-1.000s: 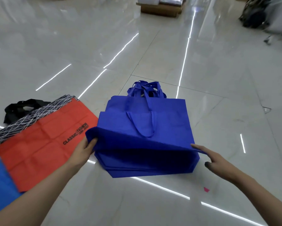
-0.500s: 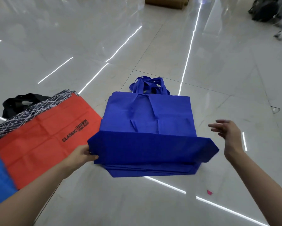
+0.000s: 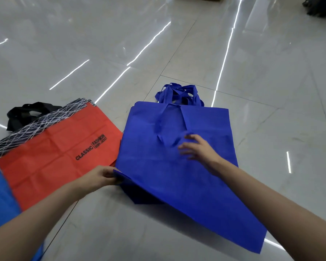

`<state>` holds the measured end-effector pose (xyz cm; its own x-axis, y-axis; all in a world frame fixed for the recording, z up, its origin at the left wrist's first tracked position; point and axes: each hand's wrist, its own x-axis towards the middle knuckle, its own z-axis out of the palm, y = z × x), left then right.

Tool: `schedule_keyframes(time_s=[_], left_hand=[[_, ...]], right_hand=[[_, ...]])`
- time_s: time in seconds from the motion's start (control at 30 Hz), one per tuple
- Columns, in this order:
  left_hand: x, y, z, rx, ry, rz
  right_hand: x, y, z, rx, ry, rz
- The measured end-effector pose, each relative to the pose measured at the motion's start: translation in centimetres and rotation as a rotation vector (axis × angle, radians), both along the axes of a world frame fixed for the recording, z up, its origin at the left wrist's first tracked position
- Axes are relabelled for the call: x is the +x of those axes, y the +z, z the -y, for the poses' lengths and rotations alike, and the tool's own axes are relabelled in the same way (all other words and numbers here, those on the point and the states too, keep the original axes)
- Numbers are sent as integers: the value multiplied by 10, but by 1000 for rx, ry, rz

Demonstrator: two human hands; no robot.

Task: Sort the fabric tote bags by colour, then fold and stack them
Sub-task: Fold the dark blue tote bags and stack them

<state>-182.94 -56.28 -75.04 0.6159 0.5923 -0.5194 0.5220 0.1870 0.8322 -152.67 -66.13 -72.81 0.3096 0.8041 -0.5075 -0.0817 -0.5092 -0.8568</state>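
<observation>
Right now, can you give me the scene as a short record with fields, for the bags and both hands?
Top blue bag: lies on blue stack
Left hand: pinches its near left corner
Right hand: fingers spread, above the bag by its handle
Red bag: flat on floor, left of the stack
Light blue fabric: at left edge

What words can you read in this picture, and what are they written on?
"CLASSIC": black print on the red bag.
"FASHION": next to it on the same bag, past a thin black line.
Small line under "FASHION": too blurred to read for sure.
The dark blue bag shows no writing.
</observation>
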Motion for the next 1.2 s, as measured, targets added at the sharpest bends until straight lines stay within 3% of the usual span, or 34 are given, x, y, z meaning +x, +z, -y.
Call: schedule_keyframes(time_s=[0.13, 0.23, 0.37, 0.5, 0.57, 0.63, 0.7, 0.8, 0.87, 0.9, 1.0, 1.07, 1.13, 1.2], left_hand=[[6, -1, -2, -2, 32, -28], [19, -3, 1, 43, 102, -48], [28, -10, 3, 117, 182, -116], [29, -26, -4, 215, 225, -318], [33, -30, -3, 278, 243, -427], [38, -31, 0, 312, 250, -486], [42, -34, 1, 331, 256, -540], [47, -36, 3, 371, 309, -592], [51, -32, 10, 419, 367, -601], [52, -29, 15, 475, 386, -599], [61, -27, 25, 853, 220, -618], [71, -30, 24, 1075, 91, -562], [83, -40, 19, 1204, 21, -513], [96, -49, 17, 1215, -38, -525]], right_hand=[[27, 22, -45, 212, -156, -76], [42, 22, -65, 138, -245, 97], [45, 32, -54, 147, -275, 164], [40, 86, 3, 341, 28, 526], [34, 103, 42, 464, 50, 822], [19, 90, 72, 604, -10, 1190], [-2, 49, 83, 556, 94, 1355], [-32, -25, 80, 60, 484, 1291], [-36, -58, 73, -251, 618, 1217], [-37, -67, 70, -302, 609, 1196], [-48, -68, 50, -234, 476, 1270], [-55, -67, 29, -81, 382, 1337], [-64, -64, 6, 16, 391, 1336], [-69, -73, -14, 76, 443, 1352]])
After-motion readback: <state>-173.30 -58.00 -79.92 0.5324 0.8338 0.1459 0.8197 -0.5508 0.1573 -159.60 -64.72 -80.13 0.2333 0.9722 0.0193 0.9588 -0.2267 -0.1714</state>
